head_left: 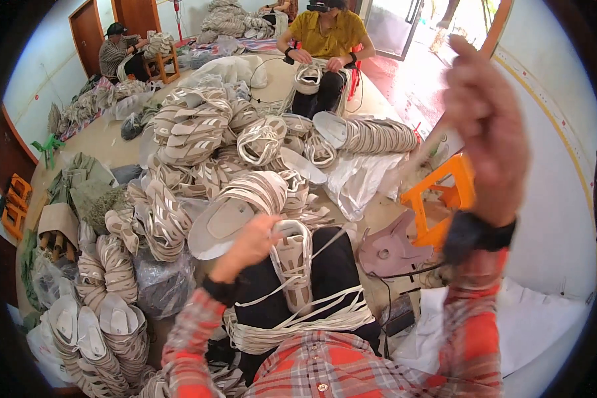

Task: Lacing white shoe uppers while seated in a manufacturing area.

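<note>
A beige and white shoe upper (292, 262) lies across my dark-trousered lap, its opening away from me. My left hand (247, 249) is closed on the left edge of its opening. High on the right, my right hand (487, 126) is raised and blurred by motion, fingers curled. From the upper, a pale shoelace (330, 242) stretches up toward that hand, smeared along the way; the hand looks closed on it. A bundle of loose cream laces (298, 328) lies over my thighs. Left of the upper, a stack of shoe uppers (249, 205) leans.
Piled shoe uppers (192, 126) cover the floor ahead and left. An orange stool (441, 199) and a mauve plastic piece (391, 249) stand right of my knees, near white cloth (497, 325). Facing me, a seated person (325, 40) handles another upper; others sit farther back.
</note>
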`<action>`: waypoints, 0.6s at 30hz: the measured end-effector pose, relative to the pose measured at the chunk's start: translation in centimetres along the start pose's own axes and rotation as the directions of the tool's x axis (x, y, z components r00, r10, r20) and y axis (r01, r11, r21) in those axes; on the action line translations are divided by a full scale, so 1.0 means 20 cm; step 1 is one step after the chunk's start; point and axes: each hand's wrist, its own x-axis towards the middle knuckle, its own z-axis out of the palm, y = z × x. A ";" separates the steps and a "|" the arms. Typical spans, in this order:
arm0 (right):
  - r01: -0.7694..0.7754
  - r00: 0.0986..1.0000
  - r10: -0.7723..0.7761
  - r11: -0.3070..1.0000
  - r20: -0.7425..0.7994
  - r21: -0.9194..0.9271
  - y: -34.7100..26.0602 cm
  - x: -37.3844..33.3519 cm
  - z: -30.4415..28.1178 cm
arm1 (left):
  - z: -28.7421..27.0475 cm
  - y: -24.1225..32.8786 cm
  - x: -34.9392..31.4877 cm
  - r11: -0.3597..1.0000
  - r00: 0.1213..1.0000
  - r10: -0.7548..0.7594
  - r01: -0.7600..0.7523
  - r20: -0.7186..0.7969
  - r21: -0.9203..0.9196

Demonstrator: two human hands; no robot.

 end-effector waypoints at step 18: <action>-0.157 0.973 0.228 0.567 -0.029 -0.809 1.12 -0.93 -0.80 | 0.40 -0.15 0.08 0.832 0.903 -0.211 0.367 0.376 -0.416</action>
